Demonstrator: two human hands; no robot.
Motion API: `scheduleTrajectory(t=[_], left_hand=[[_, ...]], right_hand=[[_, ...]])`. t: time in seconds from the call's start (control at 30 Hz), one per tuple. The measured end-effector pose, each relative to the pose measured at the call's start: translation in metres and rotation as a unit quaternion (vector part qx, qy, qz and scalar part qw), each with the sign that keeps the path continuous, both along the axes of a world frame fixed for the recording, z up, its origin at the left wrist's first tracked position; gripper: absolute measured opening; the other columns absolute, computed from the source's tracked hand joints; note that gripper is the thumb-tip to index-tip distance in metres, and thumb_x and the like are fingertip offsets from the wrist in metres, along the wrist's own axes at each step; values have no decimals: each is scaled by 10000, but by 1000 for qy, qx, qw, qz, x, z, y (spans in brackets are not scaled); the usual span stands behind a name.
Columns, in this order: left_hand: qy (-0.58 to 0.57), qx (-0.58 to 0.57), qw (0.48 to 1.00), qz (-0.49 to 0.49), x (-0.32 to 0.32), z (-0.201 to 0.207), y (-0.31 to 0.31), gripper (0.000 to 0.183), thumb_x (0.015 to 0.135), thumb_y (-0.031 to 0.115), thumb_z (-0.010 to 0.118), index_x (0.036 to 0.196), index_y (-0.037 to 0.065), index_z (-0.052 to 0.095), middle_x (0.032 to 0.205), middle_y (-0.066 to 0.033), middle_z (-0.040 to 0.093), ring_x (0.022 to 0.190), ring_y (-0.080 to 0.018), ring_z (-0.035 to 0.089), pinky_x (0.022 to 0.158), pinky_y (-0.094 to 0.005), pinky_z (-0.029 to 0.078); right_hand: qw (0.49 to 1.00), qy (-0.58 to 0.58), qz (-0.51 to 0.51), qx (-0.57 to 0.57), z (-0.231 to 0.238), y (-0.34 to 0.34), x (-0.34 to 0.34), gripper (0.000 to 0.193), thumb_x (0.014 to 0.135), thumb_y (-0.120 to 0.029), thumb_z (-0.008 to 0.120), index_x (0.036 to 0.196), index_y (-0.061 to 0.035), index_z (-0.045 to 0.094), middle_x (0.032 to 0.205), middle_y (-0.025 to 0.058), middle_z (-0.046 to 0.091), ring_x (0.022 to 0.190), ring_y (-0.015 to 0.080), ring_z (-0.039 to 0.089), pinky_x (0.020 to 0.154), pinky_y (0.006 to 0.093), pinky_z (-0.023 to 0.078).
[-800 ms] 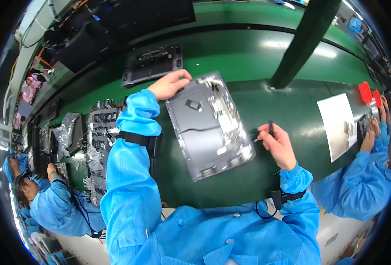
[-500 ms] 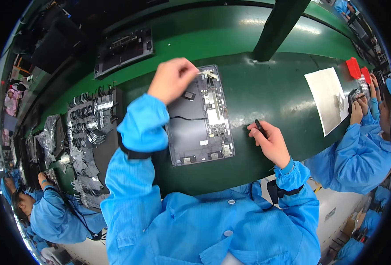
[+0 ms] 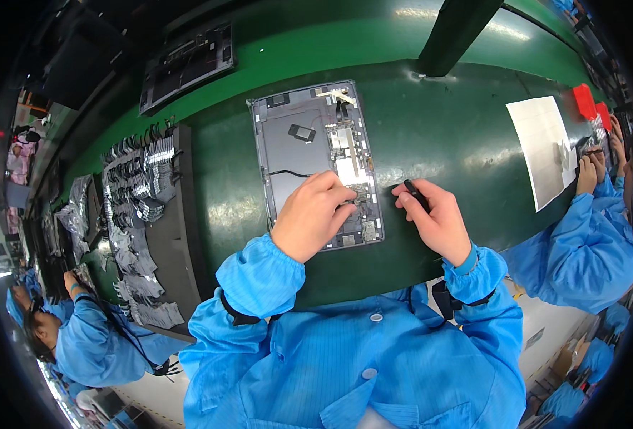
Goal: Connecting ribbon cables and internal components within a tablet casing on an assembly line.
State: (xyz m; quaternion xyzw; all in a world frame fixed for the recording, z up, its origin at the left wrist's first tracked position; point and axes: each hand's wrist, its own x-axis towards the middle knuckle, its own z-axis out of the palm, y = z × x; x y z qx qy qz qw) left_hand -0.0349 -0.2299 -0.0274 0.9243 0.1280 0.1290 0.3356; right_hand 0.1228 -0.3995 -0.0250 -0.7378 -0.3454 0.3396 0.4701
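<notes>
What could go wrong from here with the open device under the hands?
The left hand is low over the exposed electronics, so a careless press might disturb small parts. The thin black cable runs across the open casing toward that hand and could get snagged. The right hand holds a dark tool beside the casing; a slip might scratch it.
</notes>
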Motion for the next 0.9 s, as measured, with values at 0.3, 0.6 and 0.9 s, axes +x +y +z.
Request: scheduleTrajectory(t=[0.3, 0.6, 0.9], left_hand=[[26, -50, 998, 25, 2, 3, -7, 104, 749, 60, 712, 849, 33, 695, 797, -85, 623, 745, -251, 628, 663, -344, 517], [3, -72, 997, 26, 1, 1, -14, 113, 734, 57, 715, 837, 30, 677, 806, -84, 623, 740, -239, 624, 645, -320, 521], [1, -69, 997, 40, 0, 0, -17, 128, 757, 96, 726, 854, 27, 679, 809, -87, 622, 744, -242, 627, 643, -324, 519]], right_hand=[[999, -7, -20, 32, 7, 6, -5, 150, 889, -68, 617, 997, 26, 660, 805, 134, 686, 687, 164, 652, 639, 282, 506], [984, -111, 139, -14, 0, 21, -3, 229, 734, -88, 690, 962, -77, 703, 761, 151, 676, 660, 283, 673, 618, 338, 532], [987, -95, 122, -31, -2, 23, -6, 196, 741, -96, 692, 935, -66, 701, 732, 151, 664, 639, 277, 663, 602, 330, 519]])
